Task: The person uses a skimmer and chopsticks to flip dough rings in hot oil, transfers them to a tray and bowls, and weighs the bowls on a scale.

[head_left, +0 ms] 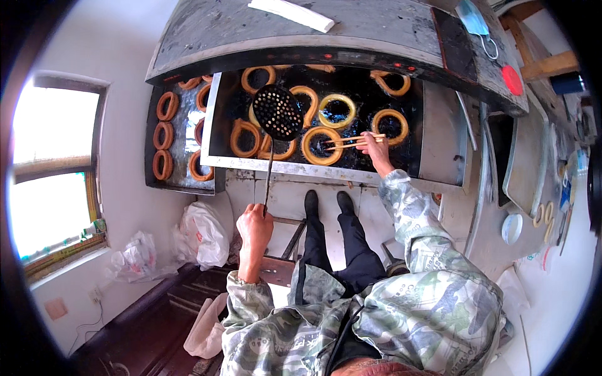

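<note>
My left hand (254, 229) grips the long handle of a black perforated skimmer (278, 113), whose round head is over the dark oil of a metal-rimmed fryer (212, 119). My right hand (376, 151) holds wooden chopsticks (360, 139), their tips at a pale golden dough ring (313, 156) in the oil. Several other rings float around it: a yellow one (337, 99) just behind, a browner one (390, 114) to the right, and looped pieces (236, 139) to the left, partly under the skimmer.
A tray (220, 183) of fried rings (163, 135) adjoins the fryer's left. Above are a grey hood (389, 28), a white cloth (290, 14) and blue mask (471, 19). Plastic bags (200, 235) sit by the window (56, 138). A metal counter (476, 238) runs along the right.
</note>
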Motion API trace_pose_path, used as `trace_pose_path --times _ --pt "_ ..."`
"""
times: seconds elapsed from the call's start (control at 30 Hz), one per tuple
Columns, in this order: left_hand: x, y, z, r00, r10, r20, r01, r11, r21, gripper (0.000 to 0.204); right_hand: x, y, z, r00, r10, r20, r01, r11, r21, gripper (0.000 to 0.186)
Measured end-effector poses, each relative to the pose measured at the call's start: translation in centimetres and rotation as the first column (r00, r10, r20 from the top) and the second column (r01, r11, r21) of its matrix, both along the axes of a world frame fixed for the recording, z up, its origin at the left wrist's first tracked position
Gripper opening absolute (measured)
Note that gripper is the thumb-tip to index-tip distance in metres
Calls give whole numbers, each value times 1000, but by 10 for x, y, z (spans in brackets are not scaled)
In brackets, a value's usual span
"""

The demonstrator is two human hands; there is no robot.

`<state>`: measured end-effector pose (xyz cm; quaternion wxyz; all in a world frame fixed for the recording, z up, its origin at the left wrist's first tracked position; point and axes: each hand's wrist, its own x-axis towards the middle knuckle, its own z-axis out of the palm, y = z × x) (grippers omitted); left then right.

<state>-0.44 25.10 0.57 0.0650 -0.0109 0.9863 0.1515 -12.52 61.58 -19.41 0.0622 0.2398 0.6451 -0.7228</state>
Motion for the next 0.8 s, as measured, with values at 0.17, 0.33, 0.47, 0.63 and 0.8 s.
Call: trace_pose_path --times 0.17,0.33,0.47,0.63,0.8 --pt "1 1 12 998 56 -11 -56 998 9 10 -14 4 -40 958 -1 287 84 958 -274 31" --pt "4 -3 10 992 119 -31 -118 993 25 9 -15 79 -69 953 123 277 75 790 -609 32" --pt "5 2 4 987 151 -62 -148 988 44 12 -3 146 -72 944 135 299 100 750 -653 33" --pt "-1 10 0 988 154 -34 -152 987 53 14 10 203 -52 962 74 264 46 905 -423 36" --pt "-4 9 1 987 155 -51 -152 986 62 11 6 206 -1 983 20 185 -11 998 -54 41"
